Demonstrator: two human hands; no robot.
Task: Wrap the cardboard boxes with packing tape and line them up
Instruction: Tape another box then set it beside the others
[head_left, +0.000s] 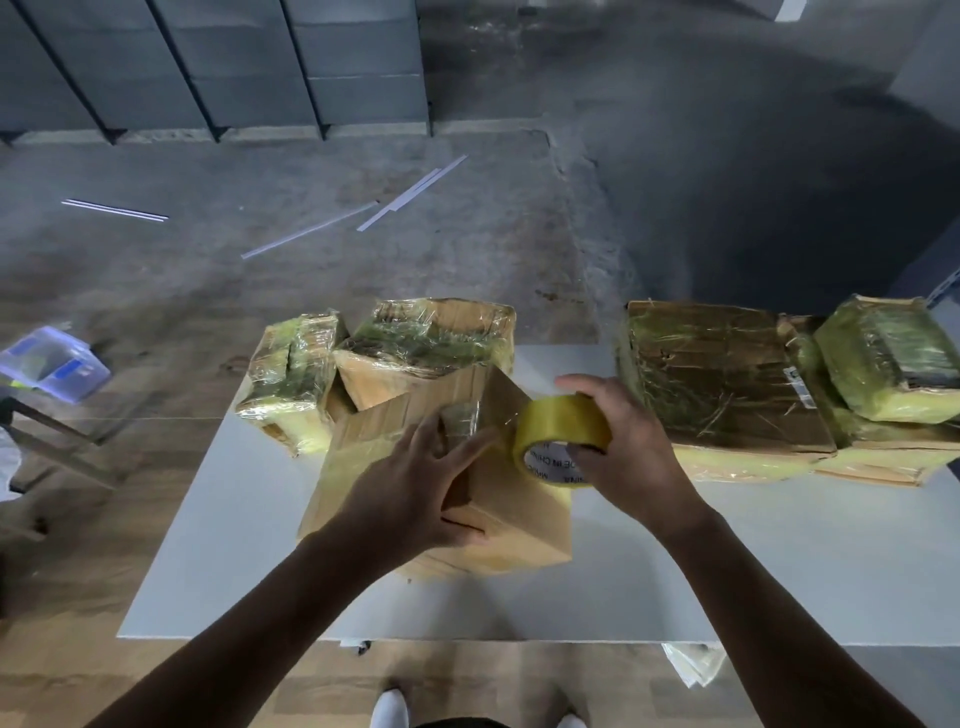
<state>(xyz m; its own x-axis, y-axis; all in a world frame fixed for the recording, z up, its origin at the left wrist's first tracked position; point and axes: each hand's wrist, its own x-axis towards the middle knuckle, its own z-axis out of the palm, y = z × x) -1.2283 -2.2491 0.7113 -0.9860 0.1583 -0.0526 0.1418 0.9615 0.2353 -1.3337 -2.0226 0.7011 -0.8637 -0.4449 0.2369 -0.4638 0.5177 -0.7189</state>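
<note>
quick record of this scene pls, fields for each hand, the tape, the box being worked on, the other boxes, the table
box in work: cardboard box, mostly bare, tilted, at table centre
left hand: left hand lies on the cardboard box, fingers straight, pressing
right hand: right hand grips the tape roll at the box's upper right
left group: wrapped boxes, behind the box in work
right group: large wrapped box, small wrapped box stacked further right
table: white table
</note>
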